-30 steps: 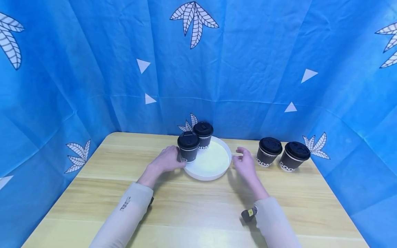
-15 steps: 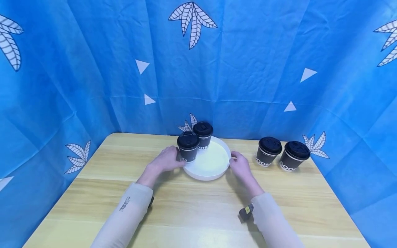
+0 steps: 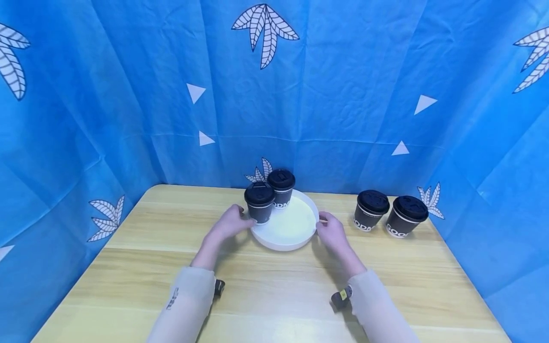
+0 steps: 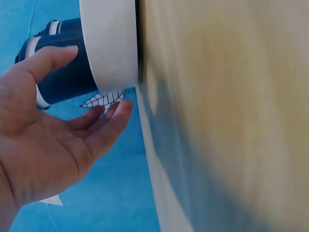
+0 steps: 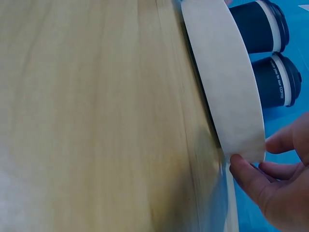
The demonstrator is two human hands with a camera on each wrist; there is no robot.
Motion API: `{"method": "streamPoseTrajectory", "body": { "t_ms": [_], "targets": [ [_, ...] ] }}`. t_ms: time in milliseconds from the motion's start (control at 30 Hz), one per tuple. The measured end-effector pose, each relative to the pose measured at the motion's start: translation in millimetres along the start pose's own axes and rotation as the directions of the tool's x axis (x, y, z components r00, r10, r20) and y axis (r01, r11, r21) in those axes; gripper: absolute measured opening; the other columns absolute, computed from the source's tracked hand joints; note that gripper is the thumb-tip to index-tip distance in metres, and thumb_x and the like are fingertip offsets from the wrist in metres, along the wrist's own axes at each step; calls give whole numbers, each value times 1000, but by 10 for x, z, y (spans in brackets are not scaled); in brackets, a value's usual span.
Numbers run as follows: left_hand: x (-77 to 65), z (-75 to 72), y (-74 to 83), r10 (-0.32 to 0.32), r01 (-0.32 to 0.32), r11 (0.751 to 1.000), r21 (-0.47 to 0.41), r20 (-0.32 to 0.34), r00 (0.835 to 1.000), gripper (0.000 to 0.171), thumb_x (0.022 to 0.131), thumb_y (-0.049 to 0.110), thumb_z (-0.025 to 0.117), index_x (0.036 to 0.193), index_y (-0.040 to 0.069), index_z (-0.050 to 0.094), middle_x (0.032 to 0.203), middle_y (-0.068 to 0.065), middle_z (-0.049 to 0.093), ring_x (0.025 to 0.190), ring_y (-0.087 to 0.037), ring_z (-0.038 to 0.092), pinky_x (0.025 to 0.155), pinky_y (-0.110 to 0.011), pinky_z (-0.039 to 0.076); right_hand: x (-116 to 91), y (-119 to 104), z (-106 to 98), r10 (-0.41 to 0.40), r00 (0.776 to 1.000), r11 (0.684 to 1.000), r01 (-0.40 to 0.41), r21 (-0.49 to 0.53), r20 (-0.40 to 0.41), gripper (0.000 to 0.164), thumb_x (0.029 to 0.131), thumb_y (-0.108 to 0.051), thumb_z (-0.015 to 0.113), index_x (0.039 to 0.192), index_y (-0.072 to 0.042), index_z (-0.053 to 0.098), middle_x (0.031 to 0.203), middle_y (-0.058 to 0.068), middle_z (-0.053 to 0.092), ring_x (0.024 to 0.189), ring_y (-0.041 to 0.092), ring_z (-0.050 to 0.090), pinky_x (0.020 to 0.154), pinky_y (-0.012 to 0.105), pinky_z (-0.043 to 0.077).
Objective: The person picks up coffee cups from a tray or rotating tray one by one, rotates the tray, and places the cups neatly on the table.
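Note:
A round white tray [image 3: 285,233] with a low wall lies on the table. Two black lidded paper coffee cups stand upright in its left part, a front cup [image 3: 259,205] and a rear cup [image 3: 281,188]. My left hand [image 3: 229,223] is beside the front cup, thumb and fingers spread; in the left wrist view, the thumb of this hand [image 4: 58,121] lies in front of the cup and the other fingers are off the tray wall. At the tray's right side, my right hand [image 3: 332,232] grips the rim; its fingers [image 5: 248,174] touch the outer wall in the right wrist view.
Two more lidded coffee cups, one nearer [image 3: 371,209] and one further right [image 3: 406,216], stand on the table to the right of the tray. A blue patterned curtain [image 3: 343,85] hangs behind the wooden table [image 3: 274,290].
My right hand has moved left onto the tray rim and taken hold of it. My left hand has loosened from the front cup and drawn slightly back. The cups stay in place.

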State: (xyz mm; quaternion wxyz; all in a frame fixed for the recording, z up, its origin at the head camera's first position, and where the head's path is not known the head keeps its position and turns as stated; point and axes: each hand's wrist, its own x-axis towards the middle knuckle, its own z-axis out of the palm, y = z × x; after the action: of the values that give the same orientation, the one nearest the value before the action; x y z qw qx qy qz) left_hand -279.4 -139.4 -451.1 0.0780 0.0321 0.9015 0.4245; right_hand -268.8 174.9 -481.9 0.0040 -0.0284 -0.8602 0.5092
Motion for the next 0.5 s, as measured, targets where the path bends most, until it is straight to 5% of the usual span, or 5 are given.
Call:
{"method": "streamPoseTrajectory", "body": {
  "t_ms": [233,500],
  "targets": [
    [-10,123,37,-89,88,996,-34,-40,995,66,89,25,73,137,-11,45,125,-27,60,103,-35,63,95,-48,54,-53,18,-26,-9,1000,1000,9,23,5,50,99,-6,55,146,9,47,146,29,54,130,42,59,105,47,53],
    [20,162,55,-89,85,995,-58,-62,994,47,85,13,72,125,-6,56,114,-21,65,95,-31,64,81,-40,58,-124,21,-45,1,1000,998,-2,60,20,52,98,-8,60,146,8,48,144,29,56,127,41,61,103,46,54]
  ]
}}
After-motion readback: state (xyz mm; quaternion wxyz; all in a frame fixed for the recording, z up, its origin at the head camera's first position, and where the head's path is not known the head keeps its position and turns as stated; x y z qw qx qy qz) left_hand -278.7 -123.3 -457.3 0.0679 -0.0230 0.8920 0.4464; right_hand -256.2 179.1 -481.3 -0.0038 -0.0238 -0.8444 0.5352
